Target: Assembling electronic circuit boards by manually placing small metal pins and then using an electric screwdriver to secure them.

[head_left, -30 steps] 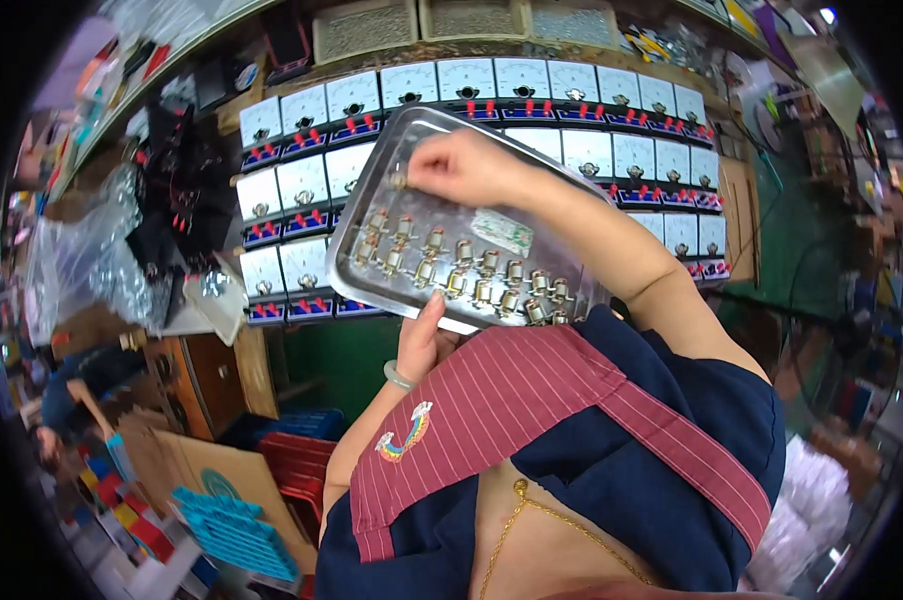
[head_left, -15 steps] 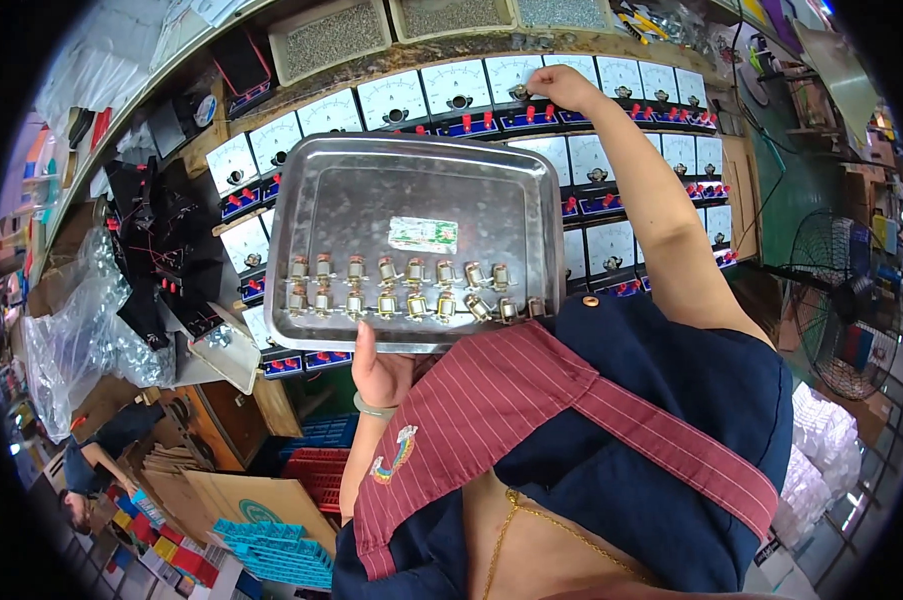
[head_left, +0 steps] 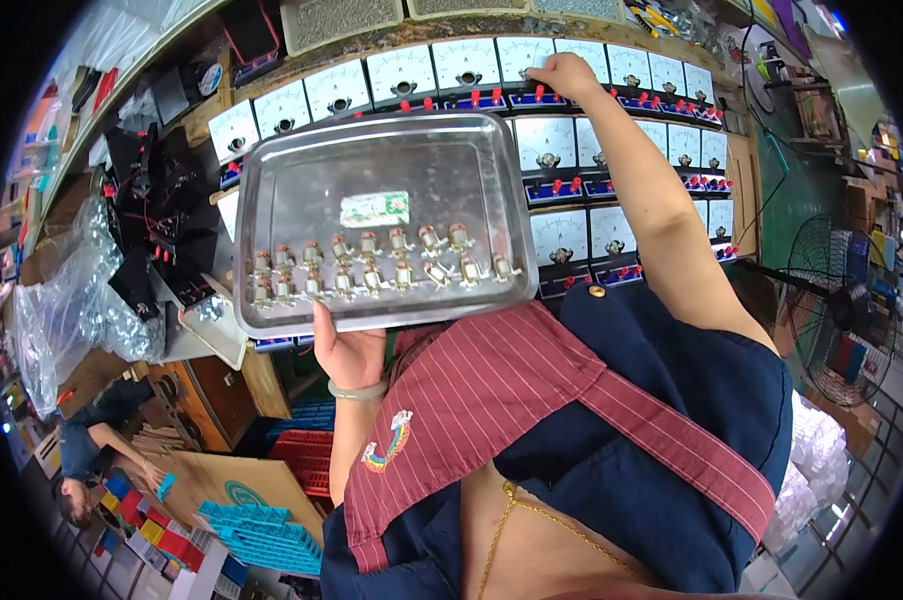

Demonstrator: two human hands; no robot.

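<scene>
Tray label: you have a small rectangular green-and-white label [head_left: 374, 209] lying flat in the tray [head_left: 301, 180], just above the 2 rows of small parts.
Bags: clear plastic bags [head_left: 66, 300] are heaped at your far left.
Cardboard: brown sheet [head_left: 233, 490] with a teal round mark, lower left.

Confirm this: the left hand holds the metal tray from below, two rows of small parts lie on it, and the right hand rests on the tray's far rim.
Not quite. In the head view the right hand reaches past the metal tray to the panel meters. The left hand and small parts are as stated.
</scene>
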